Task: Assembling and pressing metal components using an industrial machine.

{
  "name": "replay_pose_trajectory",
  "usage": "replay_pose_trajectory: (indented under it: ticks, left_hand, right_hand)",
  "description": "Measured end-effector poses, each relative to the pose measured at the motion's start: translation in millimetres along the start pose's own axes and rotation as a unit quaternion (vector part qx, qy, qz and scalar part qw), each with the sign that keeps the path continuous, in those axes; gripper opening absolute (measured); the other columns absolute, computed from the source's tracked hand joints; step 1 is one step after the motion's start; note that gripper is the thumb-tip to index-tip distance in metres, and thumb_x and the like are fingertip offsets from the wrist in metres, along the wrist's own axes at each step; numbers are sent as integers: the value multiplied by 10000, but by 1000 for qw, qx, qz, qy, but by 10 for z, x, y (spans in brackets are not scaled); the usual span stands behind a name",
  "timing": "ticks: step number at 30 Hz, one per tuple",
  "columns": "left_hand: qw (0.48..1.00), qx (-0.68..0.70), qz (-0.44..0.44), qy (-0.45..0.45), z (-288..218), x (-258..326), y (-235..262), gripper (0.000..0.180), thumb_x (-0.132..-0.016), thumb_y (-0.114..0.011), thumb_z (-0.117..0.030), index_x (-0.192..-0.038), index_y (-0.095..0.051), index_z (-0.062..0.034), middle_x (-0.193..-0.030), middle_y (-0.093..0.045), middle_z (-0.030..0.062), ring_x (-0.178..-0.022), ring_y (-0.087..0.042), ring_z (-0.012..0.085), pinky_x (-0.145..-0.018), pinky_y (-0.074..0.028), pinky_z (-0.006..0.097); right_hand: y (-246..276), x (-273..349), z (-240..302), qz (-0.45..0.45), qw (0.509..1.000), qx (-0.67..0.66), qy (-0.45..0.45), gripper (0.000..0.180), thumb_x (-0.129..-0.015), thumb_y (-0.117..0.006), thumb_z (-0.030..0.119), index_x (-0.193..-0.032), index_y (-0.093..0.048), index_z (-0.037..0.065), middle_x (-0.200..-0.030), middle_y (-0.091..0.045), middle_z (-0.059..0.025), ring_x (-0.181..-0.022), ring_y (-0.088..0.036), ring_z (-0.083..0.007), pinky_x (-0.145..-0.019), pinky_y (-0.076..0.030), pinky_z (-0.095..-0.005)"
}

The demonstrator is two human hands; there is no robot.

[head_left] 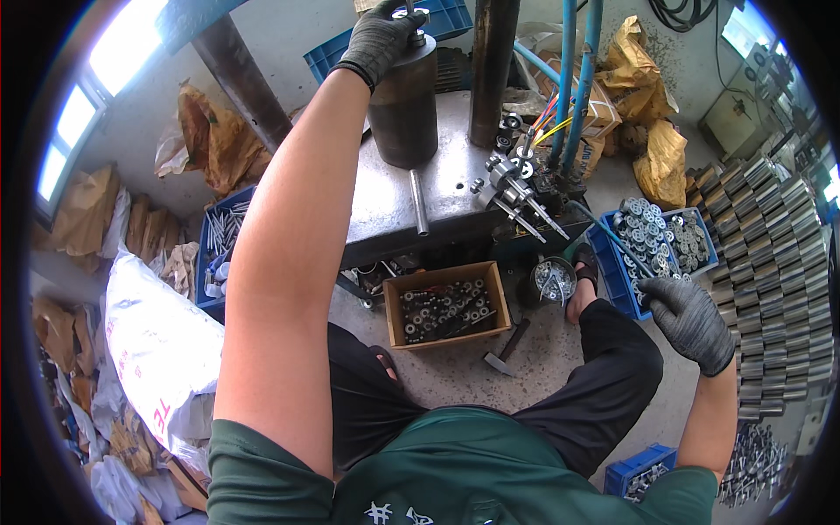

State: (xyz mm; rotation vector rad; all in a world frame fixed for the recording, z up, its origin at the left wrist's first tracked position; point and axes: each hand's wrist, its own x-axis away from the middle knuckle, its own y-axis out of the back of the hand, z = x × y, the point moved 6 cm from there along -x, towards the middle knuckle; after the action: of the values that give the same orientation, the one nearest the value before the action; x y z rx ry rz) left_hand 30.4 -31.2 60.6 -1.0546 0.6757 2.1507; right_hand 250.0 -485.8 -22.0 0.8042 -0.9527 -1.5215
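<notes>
My left hand (385,42), in a grey glove, reaches to the top of an upright dark steel cylinder (402,122) on a metal bench. Its fingers close on a small round metal part (418,38) at the cylinder's top and partly hide it. My right hand (694,325), also gloved, is at the right with its fingers curled. It is beside a blue crate (623,284) of small metal wheels (646,229); whatever it may hold is hidden. A loose metal rod (419,203) lies on the bench in front of the cylinder.
Between my feet stands a cardboard box (448,341) of small parts, with a hammer (507,349) beside it. A metal fixture (512,188) sits on the bench's right. Stacked metal tubes (770,289) line the right side; a white sack (157,350) is at the left.
</notes>
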Motion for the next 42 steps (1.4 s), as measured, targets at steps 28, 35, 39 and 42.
replay_pose_trajectory:
  ticks: [28, 35, 39, 42]
  left_hand:
    - [859, 261, 131, 420, 114, 186, 0, 503, -848, -815, -321, -1272, -658, -102, -1075, -731, 152, -964, -729, 289, -906, -575, 382]
    - [695, 598, -94, 388, -1356, 306, 1112, 507, -878, -760, -51, -1324, -522, -90, -1207, -644, 78, -1136, -642, 195, -975, -527, 343]
    - [224, 735, -12, 640, -2237, 857, 1721, 491, -823, -800, -46, -1273, -606, -78, -1274, -622, 135, -1153, -659, 297, -984, -558, 368]
    - [773, 500, 115, 372, -2293, 721, 2227, 531, -783, -831, -49, -1272, -635, -117, -1294, -637, 153, -1144, -684, 308, -917, -601, 362]
  right_hand:
    - [1414, -1868, 204, -354, 908, 209, -85, 383, -969, -574, 307, -1314, -685, 183, -1132, -733, -168, -1048, -706, -339, -973, -546, -433]
    - [1110, -1083, 370, -420, 879, 216, 63, 341, -954, -629, 152, -1289, -682, 184, -953, -723, -191, -908, -733, -322, -747, -607, -417]
    - [505, -447, 687, -393, 880, 192, 184, 345, -895, -679, 58, -1235, -672, 119, -956, -707, -176, -813, -703, -337, -668, -571, -436]
    - [-3, -65, 1018, -347, 900, 116, 238, 380, -887, -695, 67, -1260, -629, 45, -1020, -695, -175, -861, -681, -341, -771, -563, -433]
